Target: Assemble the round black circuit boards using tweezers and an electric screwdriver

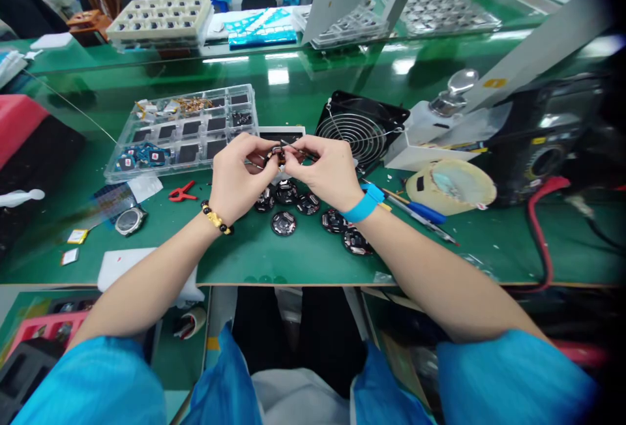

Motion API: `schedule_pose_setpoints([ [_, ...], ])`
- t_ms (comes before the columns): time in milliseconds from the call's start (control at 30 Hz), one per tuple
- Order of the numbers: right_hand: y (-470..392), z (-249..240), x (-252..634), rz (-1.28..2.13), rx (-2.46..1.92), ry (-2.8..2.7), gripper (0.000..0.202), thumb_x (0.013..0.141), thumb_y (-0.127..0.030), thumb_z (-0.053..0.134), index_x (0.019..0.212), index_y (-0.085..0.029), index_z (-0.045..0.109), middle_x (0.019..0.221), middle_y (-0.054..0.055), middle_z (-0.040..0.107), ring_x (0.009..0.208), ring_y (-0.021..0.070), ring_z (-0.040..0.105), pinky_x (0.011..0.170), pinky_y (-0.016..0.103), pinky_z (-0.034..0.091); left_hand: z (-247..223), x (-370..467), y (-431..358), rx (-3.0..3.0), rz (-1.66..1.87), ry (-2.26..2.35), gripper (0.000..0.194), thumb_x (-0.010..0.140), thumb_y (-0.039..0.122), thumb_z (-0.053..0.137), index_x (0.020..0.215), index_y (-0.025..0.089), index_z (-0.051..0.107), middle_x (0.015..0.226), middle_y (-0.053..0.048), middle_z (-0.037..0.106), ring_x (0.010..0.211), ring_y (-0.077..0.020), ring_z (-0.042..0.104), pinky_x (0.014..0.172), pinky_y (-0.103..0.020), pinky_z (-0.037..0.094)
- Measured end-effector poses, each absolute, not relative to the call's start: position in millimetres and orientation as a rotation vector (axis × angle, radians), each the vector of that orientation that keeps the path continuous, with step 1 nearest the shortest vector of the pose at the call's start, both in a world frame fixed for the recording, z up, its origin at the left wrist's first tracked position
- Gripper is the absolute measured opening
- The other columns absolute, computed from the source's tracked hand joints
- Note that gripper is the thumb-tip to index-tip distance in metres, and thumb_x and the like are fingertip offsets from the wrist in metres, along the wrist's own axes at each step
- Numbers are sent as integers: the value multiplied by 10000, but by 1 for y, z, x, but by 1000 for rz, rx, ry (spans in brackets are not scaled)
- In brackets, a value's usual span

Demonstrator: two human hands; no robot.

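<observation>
My left hand (242, 171) and my right hand (325, 171) meet above the middle of the green bench, fingertips pinched together. Between them is a small dark part (280, 149) with a shiny bit on it; the fingers hide most of it. A thin dark edge also shows among my right fingers, too covered to name. Just below the hands lie several round black parts (283, 223) with small metal and electronic pieces on them. Some sit close to my right wrist, which wears a blue band. A beaded bracelet circles my left wrist.
To the left stands a clear compartment box (186, 131) of small parts, with a red clamp (182, 191) and a watch case (130, 221) nearer. Behind my right hand is a black fan (362, 126). Further right are a tape roll (450, 187), a pump bottle (454, 92) and a blue pen (426, 212).
</observation>
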State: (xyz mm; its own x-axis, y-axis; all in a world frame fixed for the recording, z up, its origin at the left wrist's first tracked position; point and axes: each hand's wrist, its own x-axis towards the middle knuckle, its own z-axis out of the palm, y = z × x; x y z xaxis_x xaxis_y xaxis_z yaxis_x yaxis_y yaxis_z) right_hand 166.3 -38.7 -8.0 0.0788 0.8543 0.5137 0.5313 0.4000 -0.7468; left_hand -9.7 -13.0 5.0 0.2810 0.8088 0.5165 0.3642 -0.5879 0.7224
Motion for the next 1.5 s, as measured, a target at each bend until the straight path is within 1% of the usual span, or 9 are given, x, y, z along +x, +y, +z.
schedule_pose_setpoints([
  [300, -35, -6, 171, 471, -1256, -1597, 135, 864, -254, 672, 825, -171, 770, 769, 21, 746, 714, 169, 642, 679, 289, 461, 7, -12, -6, 1880, 1169, 997, 157, 826, 242, 753, 964, 177, 788, 941, -54, 769, 774, -163, 692, 662, -274, 633],
  [500, -33, 5, 180, 627, -1213, -1656, 409, 985, -512, 611, 806, -187, 781, 769, 30, 728, 758, 182, 644, 722, 309, 481, 11, -19, 8, 1651, 1059, 863, 198, 824, 285, 793, 998, 191, 792, 1039, -60, 799, 910, -217, 757, 733, -343, 688],
  [767, -27, 4, 183, 730, -1126, -1662, 520, 921, -691, 642, 793, -197, 738, 773, 23, 717, 728, 176, 615, 700, 312, 470, 11, -23, 12, 1512, 952, 767, 234, 796, 311, 860, 1008, 221, 816, 1032, -64, 807, 923, -217, 773, 770, -339, 688],
  [867, -29, 6, 184, 661, -1121, -1716, 486, 975, -632, 598, 768, -203, 693, 779, 20, 718, 751, 182, 623, 737, 317, 471, 13, -24, 12, 1504, 907, 760, 266, 790, 335, 869, 1024, 218, 823, 1020, -71, 808, 909, -215, 769, 744, -324, 683],
  [967, -32, 6, 185, 506, -1163, -1792, 351, 1029, -462, 564, 823, -209, 694, 825, 21, 738, 795, 190, 645, 759, 320, 464, 13, -24, 11, 1526, 858, 753, 281, 793, 348, 865, 1035, 213, 822, 1015, -72, 807, 895, -210, 767, 727, -315, 674],
  [1067, -35, 5, 186, 201, -1230, -1869, 189, 1003, -312, 589, 926, -213, 731, 927, 48, 766, 888, 221, 670, 787, 340, 461, 11, -22, 11, 1553, 871, 768, 270, 806, 335, 846, 1037, 200, 814, 977, -65, 803, 869, -201, 760, 726, -317, 666],
  [1200, -38, 3, 184, -59, -1246, -1915, 126, 938, -215, 624, 953, -223, 749, 936, 61, 774, 915, 234, 680, 792, 350, 476, 7, -18, 11, 1669, 968, 842, 237, 827, 292, 802, 1033, 176, 806, 975, -72, 807, 826, -181, 745, 738, -308, 648],
  [1300, -40, 0, 180, -52, -1198, -1920, 131, 870, -141, 647, 903, -224, 742, 911, 45, 777, 886, 221, 691, 792, 337, 494, 6, -16, 8, 1805, 1052, 926, 202, 834, 263, 777, 1014, 176, 804, 1023, -79, 815, 838, -177, 738, 761, -301, 626],
  [1500, -49, -3, 164, 143, -1166, -1882, 116, 828, -130, 681, 867, -226, 731, 867, 25, 778, 807, 199, 699, 737, 314, 502, 3, -17, 11, 1938, 1169, 1040, 165, 851, 224, 736, 1005, 193, 785, 1037, -66, 810, 881, -179, 735, 827, -308, 607],
])
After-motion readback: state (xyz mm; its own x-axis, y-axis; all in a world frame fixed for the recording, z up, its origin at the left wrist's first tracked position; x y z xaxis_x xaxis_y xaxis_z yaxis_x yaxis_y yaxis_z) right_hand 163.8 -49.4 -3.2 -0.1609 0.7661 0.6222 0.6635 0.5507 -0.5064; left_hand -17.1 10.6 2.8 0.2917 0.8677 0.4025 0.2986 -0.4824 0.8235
